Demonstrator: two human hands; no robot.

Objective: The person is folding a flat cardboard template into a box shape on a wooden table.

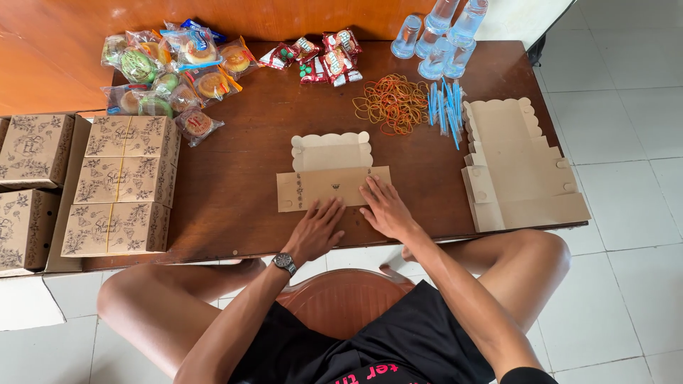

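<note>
Hands first: left hand (316, 229) and right hand (385, 208) lie flat, fingers spread, side by side but apart, pressing the near panel of a flat box blank (332, 176); neither grips anything. The blank sits mid-table (235, 206), near the front edge. Its long axis runs 9 to 3 o'clock; the scalloped flap points to 12. Judgement: a clean fold needs even palm pressure along the crease and square edges. Finished boxes (121, 186) stand at 9 o'clock, spare blanks (519, 167) at 3. Rubber bands (393, 104) and straws (445, 108) lie toward 1, snacks (174, 67) at 10, cups (441, 35) farthest.
</note>
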